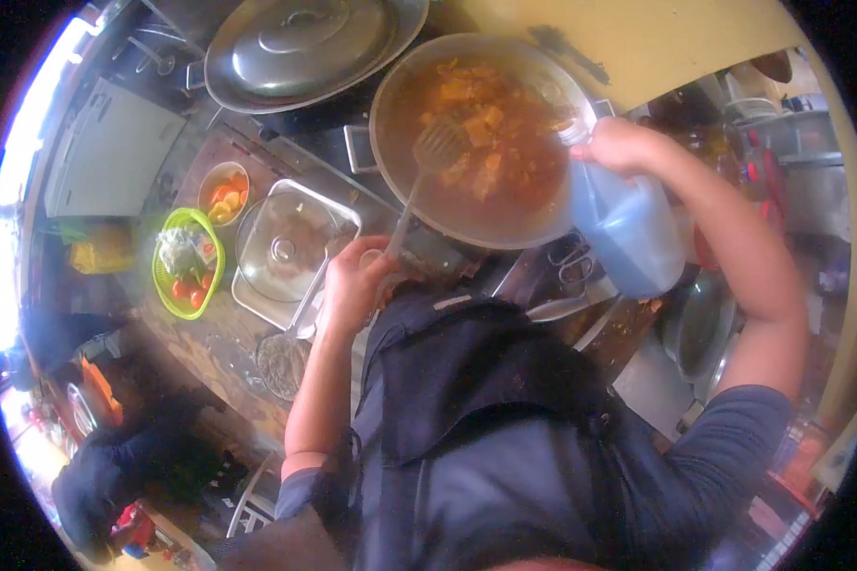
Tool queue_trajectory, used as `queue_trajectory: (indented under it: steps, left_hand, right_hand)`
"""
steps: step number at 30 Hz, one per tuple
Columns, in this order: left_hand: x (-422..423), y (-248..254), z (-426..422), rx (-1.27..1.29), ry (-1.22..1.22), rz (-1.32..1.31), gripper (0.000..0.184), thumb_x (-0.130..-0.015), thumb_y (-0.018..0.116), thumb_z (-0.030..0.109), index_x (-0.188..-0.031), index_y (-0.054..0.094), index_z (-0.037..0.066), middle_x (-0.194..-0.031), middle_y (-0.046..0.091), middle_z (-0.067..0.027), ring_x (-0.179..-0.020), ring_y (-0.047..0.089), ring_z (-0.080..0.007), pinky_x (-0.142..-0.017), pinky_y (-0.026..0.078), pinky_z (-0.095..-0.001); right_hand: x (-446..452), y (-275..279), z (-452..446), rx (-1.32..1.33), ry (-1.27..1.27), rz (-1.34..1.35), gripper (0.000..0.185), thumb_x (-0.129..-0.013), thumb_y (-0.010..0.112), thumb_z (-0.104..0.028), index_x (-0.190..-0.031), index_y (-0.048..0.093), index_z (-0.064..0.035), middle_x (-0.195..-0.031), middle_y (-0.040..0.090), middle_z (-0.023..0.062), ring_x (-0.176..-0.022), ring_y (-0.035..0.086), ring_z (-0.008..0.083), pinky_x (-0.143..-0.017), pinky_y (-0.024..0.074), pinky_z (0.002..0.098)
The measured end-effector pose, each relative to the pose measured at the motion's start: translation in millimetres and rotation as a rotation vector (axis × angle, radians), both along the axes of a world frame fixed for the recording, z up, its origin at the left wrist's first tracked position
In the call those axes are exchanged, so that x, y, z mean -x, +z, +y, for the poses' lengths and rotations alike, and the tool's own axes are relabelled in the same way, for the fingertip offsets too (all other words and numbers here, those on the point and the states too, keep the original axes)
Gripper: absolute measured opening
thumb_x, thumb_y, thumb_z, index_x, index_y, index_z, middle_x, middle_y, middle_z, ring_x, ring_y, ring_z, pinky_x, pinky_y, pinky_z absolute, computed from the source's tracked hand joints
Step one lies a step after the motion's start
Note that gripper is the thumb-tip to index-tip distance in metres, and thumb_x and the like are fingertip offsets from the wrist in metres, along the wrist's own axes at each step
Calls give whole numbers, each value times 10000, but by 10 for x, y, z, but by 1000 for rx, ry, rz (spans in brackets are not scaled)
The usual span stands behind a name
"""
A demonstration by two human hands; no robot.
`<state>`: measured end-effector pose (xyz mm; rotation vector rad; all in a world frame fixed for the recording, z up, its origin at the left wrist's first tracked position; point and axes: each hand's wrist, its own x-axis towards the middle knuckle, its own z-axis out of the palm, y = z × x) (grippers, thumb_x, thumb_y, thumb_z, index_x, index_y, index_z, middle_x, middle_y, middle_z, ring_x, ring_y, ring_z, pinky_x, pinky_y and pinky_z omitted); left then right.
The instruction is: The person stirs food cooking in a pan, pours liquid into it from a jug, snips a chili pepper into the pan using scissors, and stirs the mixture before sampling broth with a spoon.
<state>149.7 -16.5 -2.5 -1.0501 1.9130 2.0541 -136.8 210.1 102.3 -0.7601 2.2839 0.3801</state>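
Observation:
A wide metal wok point(505, 238) holds a reddish-orange stew with chunks point(481, 124). My left hand point(352, 281) is closed round the handle of a slotted turner point(438, 143), whose head rests in or just over the stew at the wok's left side. At the wok's right rim my right hand point(619, 147) grips a bluish translucent plastic jug point(633, 233) near its neck. The jug is tilted, with its mouth point(571, 131) over the rim, pointing toward the stew. Whether liquid is flowing out I cannot tell.
A large lidded pot point(314, 48) stands beyond the wok. On the left are a metal tray point(248, 300) under a glass lid, a green basket point(219, 271) with tomatoes, and a bowl point(243, 181) of orange pieces. Scissors point(573, 259) lie below the wok. A person point(143, 466) is at lower left.

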Motion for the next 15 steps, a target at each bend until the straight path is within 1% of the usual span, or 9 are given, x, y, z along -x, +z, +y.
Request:
queue_trajectory:
  steps: [2, 4, 6, 7, 8, 10, 12, 13, 15]
  left_hand:
    - [5, 3, 0, 14, -7, 0, 328, -751, 614, 147, -1035, 615, -19, -698, 633, -71, -493, 538, -104, -438, 429, -243]
    - [14, 23, 4, 27, -13, 1, 328, -752, 615, 148, -1032, 614, -23, -685, 628, -67, -488, 534, -98, -438, 426, -242]
    - [20, 69, 18, 74, -55, -61, 284, -754, 610, 127, -1005, 618, -6, -743, 645, -91, -559, 587, -154, -497, 467, -281]
    - [-9, -34, 12, 74, -55, -61, 284, -754, 610, 127, -1005, 618, -6, -743, 645, -91, -559, 587, -154, -497, 467, -281]
    - [-63, -228, -4, 333, -198, 152, 256, -756, 600, 110, -994, 620, 18, -824, 645, -110, -636, 610, -208, -552, 485, -320]
    - [-60, -240, 34, 596, -343, 373, 233, -758, 590, 93, -983, 622, 42, -905, 646, -129, -712, 634, -262, -607, 503, -358]
    - [10, -149, 133, 842, -384, 236, 234, -748, 585, 71, -981, 608, 82, -1006, 601, -144, -848, 610, -343, -709, 504, -418]
    - [40, -83, 167, 847, -386, 240, 234, -748, 585, 71, -981, 608, 82, -1006, 601, -144, -848, 610, -343, -709, 504, -418]
    - [87, 41, 222, 965, -546, 118, 249, -752, 586, 76, -1000, 591, 97, -979, 575, -146, -843, 605, -356, -713, 502, -448]
  right_hand:
    - [25, -25, 6, -49, 51, -8, 614, -943, 429, -405, -632, 608, 93, -526, 581, 202, -585, 636, 297, -688, 496, 402]
    - [7, 8, -8, -46, 22, -17, 609, -945, 425, -402, -632, 611, 87, -527, 583, 196, -588, 636, 297, -696, 495, 400]
    - [12, 17, 14, -42, -7, -27, 605, -948, 421, -399, -633, 614, 80, -528, 585, 191, -592, 635, 297, -705, 495, 398]
    - [42, 2, 55, -6, -2, -29, 596, -941, 433, -409, -649, 615, 77, -541, 590, 190, -581, 630, 298, -688, 495, 403]
    - [51, 0, 84, 30, 1, -31, 588, -935, 445, -420, -665, 616, 73, -554, 594, 190, -571, 624, 300, -670, 494, 409]
    - [20, 108, 122, 65, -61, 5, 571, -925, 465, -425, -679, 613, 70, -560, 587, 185, -557, 618, 290, -633, 490, 409]
    - [-37, 269, 203, 102, -127, 43, 557, -915, 485, -430, -694, 609, 66, -566, 580, 181, -543, 611, 279, -597, 486, 409]
    - [-68, 363, 258, 164, -189, 53, 537, -907, 503, -425, -716, 599, 67, -577, 572, 162, -531, 597, 259, -562, 477, 398]
    - [-139, 483, 391, 233, -252, 66, 519, -900, 522, -421, -737, 588, 67, -588, 564, 143, -520, 583, 239, -527, 468, 388]
